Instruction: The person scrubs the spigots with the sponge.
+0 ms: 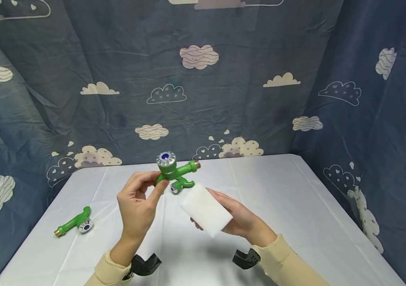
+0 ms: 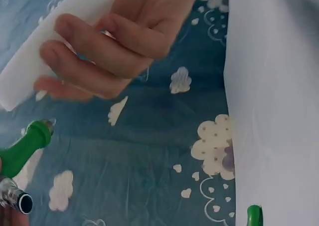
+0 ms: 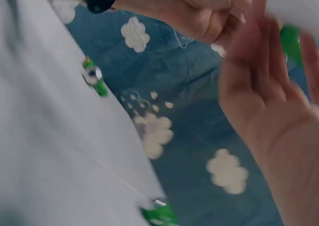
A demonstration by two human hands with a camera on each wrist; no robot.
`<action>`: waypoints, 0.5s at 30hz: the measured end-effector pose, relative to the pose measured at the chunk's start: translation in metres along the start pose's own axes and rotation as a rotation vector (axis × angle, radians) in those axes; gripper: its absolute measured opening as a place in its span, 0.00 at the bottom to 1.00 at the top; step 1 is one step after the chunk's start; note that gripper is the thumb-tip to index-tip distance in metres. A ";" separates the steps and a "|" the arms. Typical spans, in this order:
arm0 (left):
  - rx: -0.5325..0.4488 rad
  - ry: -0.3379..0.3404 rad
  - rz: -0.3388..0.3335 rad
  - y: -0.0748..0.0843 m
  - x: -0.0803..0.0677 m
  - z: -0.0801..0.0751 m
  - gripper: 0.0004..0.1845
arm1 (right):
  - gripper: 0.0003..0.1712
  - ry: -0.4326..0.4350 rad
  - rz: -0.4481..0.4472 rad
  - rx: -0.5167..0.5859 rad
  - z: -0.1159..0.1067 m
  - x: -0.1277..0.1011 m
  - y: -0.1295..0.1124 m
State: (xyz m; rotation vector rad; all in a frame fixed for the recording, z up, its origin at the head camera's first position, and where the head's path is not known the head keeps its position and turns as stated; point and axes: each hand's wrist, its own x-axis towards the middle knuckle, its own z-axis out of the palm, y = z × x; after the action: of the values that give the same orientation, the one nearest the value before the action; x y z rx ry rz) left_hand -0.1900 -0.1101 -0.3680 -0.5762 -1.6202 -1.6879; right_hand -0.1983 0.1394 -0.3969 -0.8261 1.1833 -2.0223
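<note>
Item in hand: a green plastic tap fitting with a silver knurled knob and blue centre (image 1: pixel 172 171), being held up in the air above the desk, in front of the cloud-printed backdrop.
Long axis: the tap's green body is running left to right and slightly upward, its brass-coloured threaded end pointing to the person's right; the knob is facing up and toward the head camera.
Left hand (image 1: pixel 137 202): its fingers (image 1: pixel 160 190) are pinching the tap's left, lower end; thumb and forefinger are closing round the green stem.
Right hand (image 1: pixel 238 216): it is lying palm-up beneath a white rectangular foam sponge block (image 1: pixel 205 209), with the fingers curling up round the block's far edge and gripping it.
Key relation: the sponge is sitting just below and to the right of the tap, near but apart from it; the right hand is the nearer one to the tap's free spout end.
Second tap: a further green tap fitting (image 1: pixel 75 223) is lying flat on the desk, well apart, to the left of the left hand.
Support: a white cloth-covered desk (image 1: pixel 295 198).
Hidden or unclear: the tap's lower spout is partly covered by the left fingers; the right wrist view is blurring badly; the left wrist view is cutting the tap off at the frame edge.
</note>
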 end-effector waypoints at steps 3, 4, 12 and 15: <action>-0.074 0.081 -0.181 -0.002 0.005 -0.002 0.10 | 0.15 0.145 -0.178 -0.358 0.009 0.003 0.001; -0.112 0.091 -0.263 -0.003 0.005 -0.002 0.09 | 0.15 0.197 -0.277 -0.550 0.012 0.004 0.002; -0.328 -0.063 -0.796 0.006 0.001 0.008 0.06 | 0.17 0.516 -1.031 -1.768 0.022 0.015 0.006; -0.367 -0.097 -0.848 0.010 0.000 0.009 0.07 | 0.15 0.581 -1.098 -1.831 0.012 0.013 0.004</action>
State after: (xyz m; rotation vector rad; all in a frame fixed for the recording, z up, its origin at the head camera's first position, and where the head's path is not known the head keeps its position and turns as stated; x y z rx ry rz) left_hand -0.1835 -0.1011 -0.3604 -0.1162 -1.7575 -2.6406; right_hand -0.1961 0.1213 -0.3936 -2.0178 3.5837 -1.1580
